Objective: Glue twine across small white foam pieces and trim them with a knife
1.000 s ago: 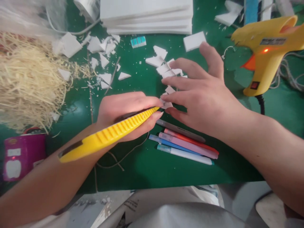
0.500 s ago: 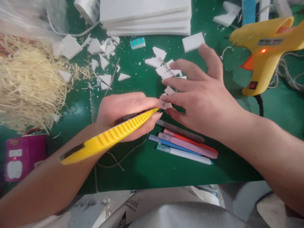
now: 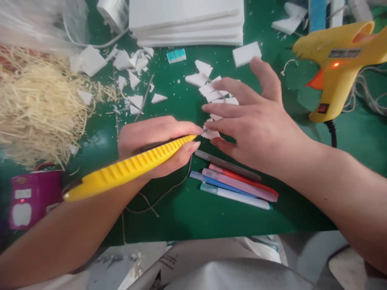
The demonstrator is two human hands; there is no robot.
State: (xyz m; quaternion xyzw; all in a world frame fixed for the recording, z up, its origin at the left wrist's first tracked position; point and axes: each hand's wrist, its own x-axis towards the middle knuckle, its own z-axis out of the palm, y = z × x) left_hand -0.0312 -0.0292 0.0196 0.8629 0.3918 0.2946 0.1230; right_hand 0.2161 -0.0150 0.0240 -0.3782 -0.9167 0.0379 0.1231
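My left hand is closed around a yellow utility knife with a ribbed handle, its tip end pointing right. The blade cannot be made out. Just right of the knife's tip lies a small white foam piece. Over the foam scraps my right hand is spread, palm down, fingers apart. Two of its fingertips reach the edge of the small piece; whether they press on it I cannot tell. The palm hides what lies beneath.
Several pens lie below my right hand. A yellow glue gun with a lit lamp stands at right. White foam sheets are stacked behind. Pale straw and a purple device are at left, a teal-marked eraser-like block behind.
My left hand and the utility knife have shifted slightly left, away from the small foam piece, and the knife lies flatter. My right hand's fingers have moved a little left.
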